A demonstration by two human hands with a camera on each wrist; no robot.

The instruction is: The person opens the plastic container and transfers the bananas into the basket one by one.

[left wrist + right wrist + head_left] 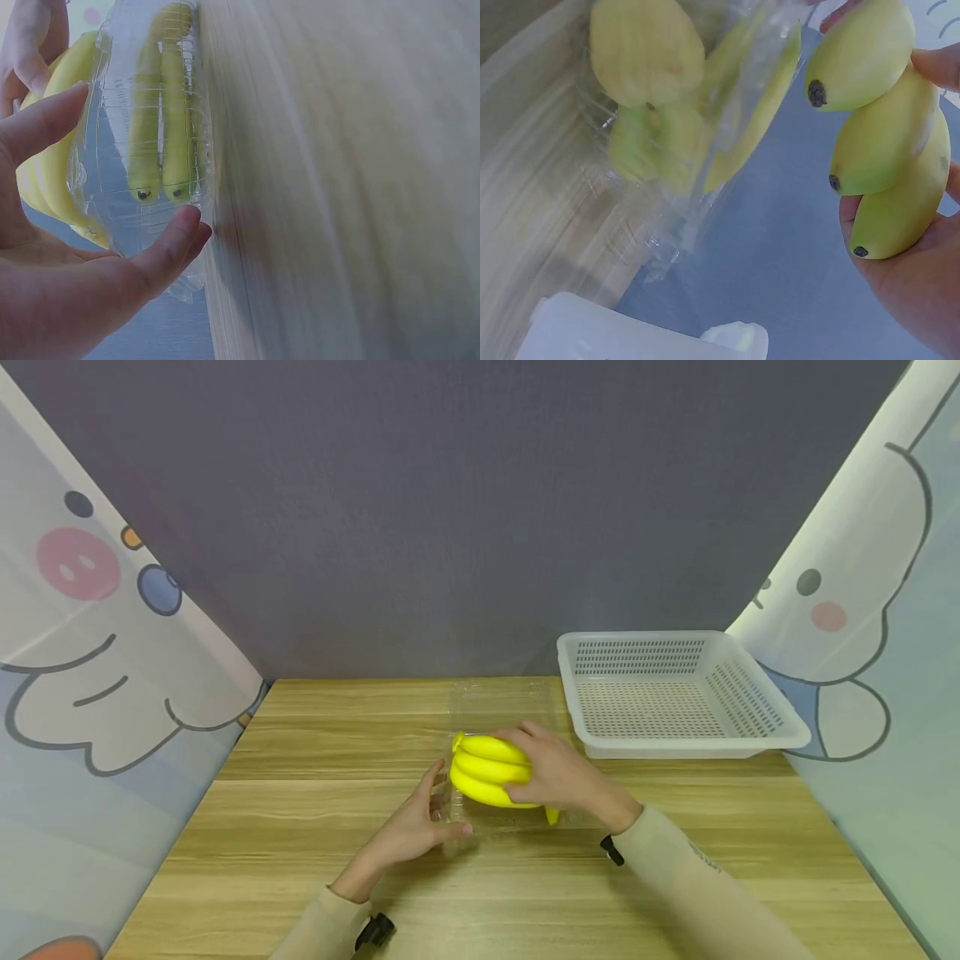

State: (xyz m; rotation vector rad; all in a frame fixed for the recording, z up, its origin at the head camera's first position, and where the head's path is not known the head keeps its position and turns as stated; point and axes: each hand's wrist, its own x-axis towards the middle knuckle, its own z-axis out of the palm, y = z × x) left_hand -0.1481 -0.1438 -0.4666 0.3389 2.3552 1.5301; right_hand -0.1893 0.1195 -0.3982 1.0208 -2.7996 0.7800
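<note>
My right hand (pixel 551 768) grips a bunch of yellow bananas (pixel 483 768), whose dark tips face the camera in the right wrist view. The bunch overlaps a clear plastic clamshell box (pixel 502 821) in the head view. Through the box's ridged wall, more bananas (pixel 176 127) show in the left wrist view. A rounded yellow shape (pixel 646 56) also shows inside it in the right wrist view. My left hand (pixel 411 827) lies at the box's left front corner, thumb and fingers spread, fingertips right at the clear wall and holding no fruit.
Behind the box its transparent lid (pixel 501 697) is folded back on the wooden table (pixel 337 760). A white perforated plastic basket (pixel 585 739) stands at the back right. A dark grey panel (pixel 480 527) rises along the back edge, with cartoon-printed sheets (pixel 90 635) on both sides.
</note>
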